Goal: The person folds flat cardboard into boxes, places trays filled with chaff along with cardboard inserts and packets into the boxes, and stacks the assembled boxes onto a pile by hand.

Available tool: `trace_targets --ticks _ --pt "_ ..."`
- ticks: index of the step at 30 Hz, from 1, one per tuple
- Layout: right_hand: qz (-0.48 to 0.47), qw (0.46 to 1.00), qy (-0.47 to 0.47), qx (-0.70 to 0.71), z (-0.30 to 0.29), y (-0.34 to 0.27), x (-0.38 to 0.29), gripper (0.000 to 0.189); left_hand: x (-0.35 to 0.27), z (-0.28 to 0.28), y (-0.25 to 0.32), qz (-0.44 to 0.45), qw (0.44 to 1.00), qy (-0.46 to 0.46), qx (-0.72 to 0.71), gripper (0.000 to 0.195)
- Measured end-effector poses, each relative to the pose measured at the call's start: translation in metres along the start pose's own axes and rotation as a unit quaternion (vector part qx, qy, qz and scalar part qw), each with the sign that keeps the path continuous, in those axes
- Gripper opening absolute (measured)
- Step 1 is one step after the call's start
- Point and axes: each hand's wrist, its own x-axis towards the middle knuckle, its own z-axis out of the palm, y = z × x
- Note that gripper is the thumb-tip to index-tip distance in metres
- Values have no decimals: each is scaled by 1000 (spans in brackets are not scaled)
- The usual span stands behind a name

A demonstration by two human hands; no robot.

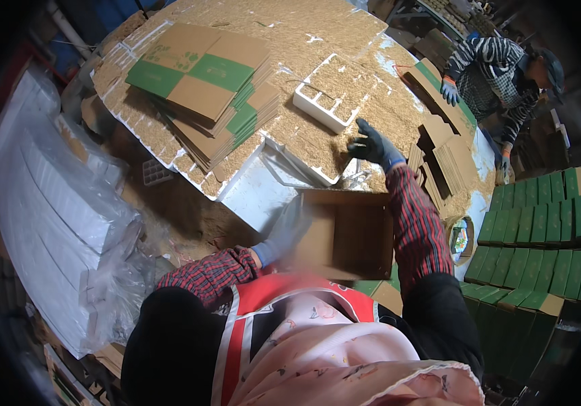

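Note:
An open cardboard box [356,238] stands right in front of my body, its inside facing up. My left hand [285,233], in a pale work glove and blurred, is at the left wall of the box; whether it grips the wall is unclear. Beyond the box my right hand [371,144], in a dark-palmed glove, is raised over the wood shavings with its fingers apart and nothing in them. Just past it sits a white foam tray [321,109] filled with shavings. Left of the box lies a white foam panel or tray [260,185] with a bare inner surface.
Flattened green-and-brown cartons [199,76] are piled on the shavings-covered table [249,15]. Cardboard dividers [447,157] lie at right. A co-worker [498,76] in gloves handles a long carton at far right, above rows of green boxes [534,228]. Plastic-wrapped white foam sheets [52,203] stand at left.

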Motion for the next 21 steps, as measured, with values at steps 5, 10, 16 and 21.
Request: trace_targets --ticks 5,10,16,21 --pt "-116 924 -87 -354 -72 -27 91 90 7 -4 15 -331 876 -258 -237 60" --pt "-193 773 -214 -565 -1 -22 82 70 13 9 12 -318 931 -171 -55 69" --pt "-151 931 60 -328 5 17 104 29 32 23 27 -310 922 -230 -24 77" --pt "-146 987 53 -50 -34 36 130 17 54 25 37 -292 880 -373 -48 76"
